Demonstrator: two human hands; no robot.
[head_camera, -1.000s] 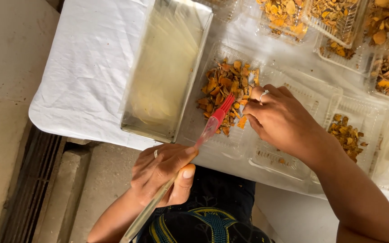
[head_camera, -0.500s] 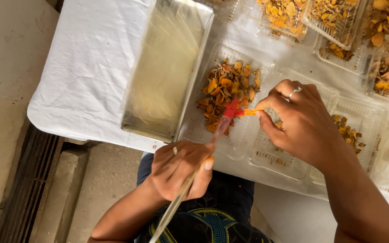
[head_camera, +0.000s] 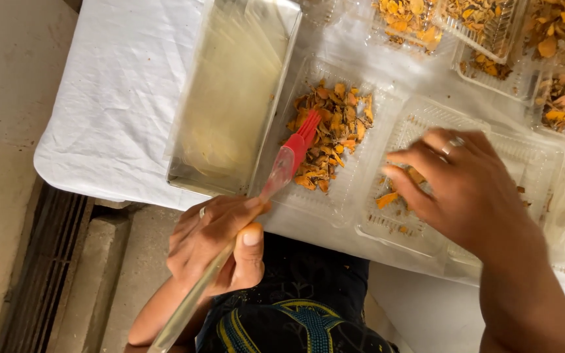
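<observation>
Left hand (head_camera: 214, 245) grips a red-tipped brush (head_camera: 282, 167) over orange flakes (head_camera: 331, 131); right hand (head_camera: 469, 189) hovers open above a clear tray (head_camera: 426, 124)

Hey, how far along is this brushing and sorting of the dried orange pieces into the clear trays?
Done: several clear trays at the far edge hold orange pieces. In hand: the left hand holds a red-bristled brush over a filled tray, while the right hand rests its fingers in a nearly empty tray holding a few pieces. Left: that tray is barely filled, and the metal pan holds no pieces.
</observation>
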